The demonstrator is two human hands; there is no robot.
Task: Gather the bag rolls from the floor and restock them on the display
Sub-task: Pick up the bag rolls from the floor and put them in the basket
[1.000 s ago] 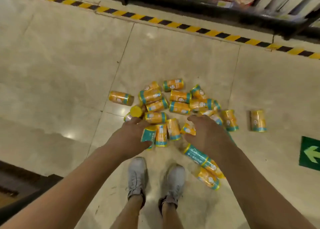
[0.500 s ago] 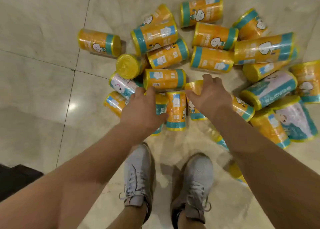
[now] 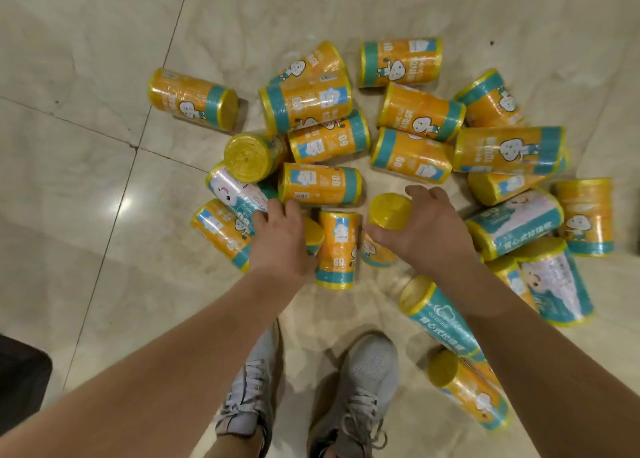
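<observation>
Several orange-and-teal bag rolls (image 3: 320, 183) lie scattered on the tiled floor (image 3: 86, 59) in front of me. My left hand (image 3: 280, 239) reaches down into the pile and curls over one roll (image 3: 313, 234), of which only the yellow end shows beside my palm. My right hand (image 3: 429, 229) grips another roll (image 3: 389, 211), tilted so that its yellow end faces up, thumb on one side and fingers on the other. Between the two hands one roll (image 3: 337, 249) lies lengthwise. The display is out of view.
My two grey shoes (image 3: 360, 385) stand just behind the pile. Larger teal-and-white rolls (image 3: 516, 222) lie at the right, and two more rolls (image 3: 467, 388) by my right forearm. A dark object (image 3: 20, 371) sits at the lower left edge. Bare tiles extend to the left.
The view has dropped closer to the pile. My right hand has closed round a roll and tipped it up, yellow end now showing. My left hand stays on its roll.
</observation>
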